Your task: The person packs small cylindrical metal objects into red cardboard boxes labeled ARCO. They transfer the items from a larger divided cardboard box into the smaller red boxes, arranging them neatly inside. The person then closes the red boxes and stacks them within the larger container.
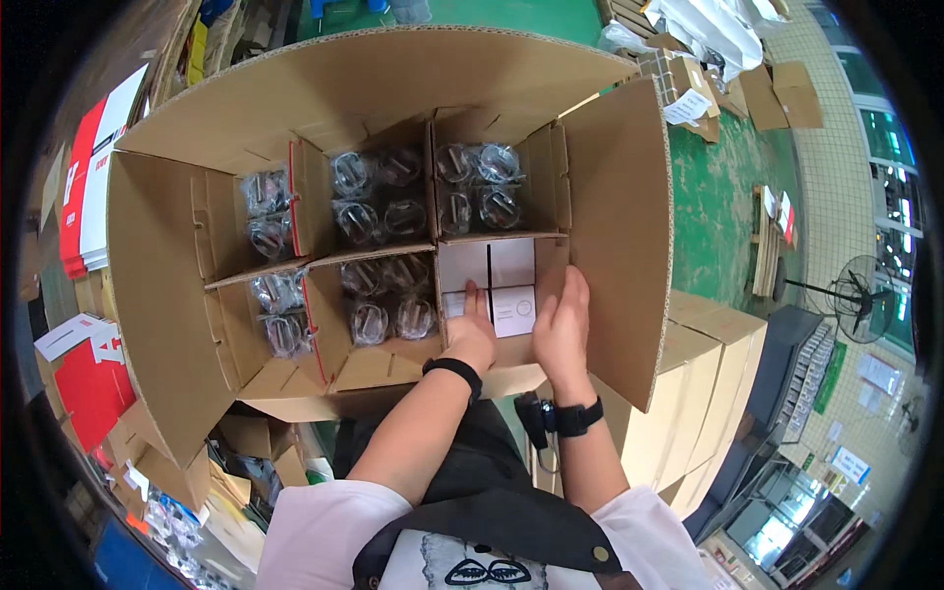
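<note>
A large open cardboard carton (393, 71) stands in front of me, split into compartments by cardboard dividers (433, 187). In its near right compartment sit several white boxes (512, 310), packed side by side with dark gaps between them. My left hand (473, 334) lies over the left boxes, with its fingers stretched out and touching one of them. Beside the right boxes, my right hand (563, 329) is held flat with fingers extended along the compartment's right side. Round clear-wrapped items (359, 221) fill the other compartments in clusters. Both hands appear to grip nothing.
Raised flaps surround the carton, with the right flap (619, 236) close to my right hand. Large closed cartons (708, 374) are stacked at the right. Red and white packages (93, 187) stand at the left. A black fan (860, 300) is farther right. Cardboard scraps (777, 95) lie on green floor.
</note>
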The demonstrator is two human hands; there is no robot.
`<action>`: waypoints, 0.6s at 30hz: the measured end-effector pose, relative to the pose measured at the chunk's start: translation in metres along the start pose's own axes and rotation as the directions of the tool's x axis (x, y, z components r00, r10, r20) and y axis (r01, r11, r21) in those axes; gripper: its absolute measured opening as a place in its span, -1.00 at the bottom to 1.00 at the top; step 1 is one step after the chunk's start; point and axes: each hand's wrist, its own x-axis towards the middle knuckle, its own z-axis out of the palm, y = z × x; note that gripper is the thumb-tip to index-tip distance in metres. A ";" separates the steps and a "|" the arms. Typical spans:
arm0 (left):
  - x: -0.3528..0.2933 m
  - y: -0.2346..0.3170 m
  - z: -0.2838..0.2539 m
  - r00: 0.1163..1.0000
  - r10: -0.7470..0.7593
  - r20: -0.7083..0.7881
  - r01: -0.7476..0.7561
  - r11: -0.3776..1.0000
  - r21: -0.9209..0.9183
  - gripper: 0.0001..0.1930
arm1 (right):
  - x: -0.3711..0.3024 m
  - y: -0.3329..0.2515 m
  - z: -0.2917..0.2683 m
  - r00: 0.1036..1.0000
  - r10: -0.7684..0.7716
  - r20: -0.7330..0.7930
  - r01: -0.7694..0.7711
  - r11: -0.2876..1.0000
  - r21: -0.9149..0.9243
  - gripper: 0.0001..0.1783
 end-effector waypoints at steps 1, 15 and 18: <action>0.000 0.000 0.001 1.000 0.013 -0.013 -0.013 1.000 -0.005 -0.37 | 0.007 0.010 0.004 0.992 0.104 0.072 -0.115 0.979 0.167 -0.49; 0.030 0.020 0.009 0.990 -0.114 0.082 0.002 -0.572 -0.820 -0.34 | 0.023 0.028 0.053 0.871 0.268 0.411 -0.149 0.942 -0.299 -0.30; -0.011 0.018 0.017 0.984 -0.097 -0.149 -0.138 0.111 -0.984 -0.14 | 0.022 0.025 0.075 0.858 0.330 0.393 -0.157 0.898 -0.411 -0.41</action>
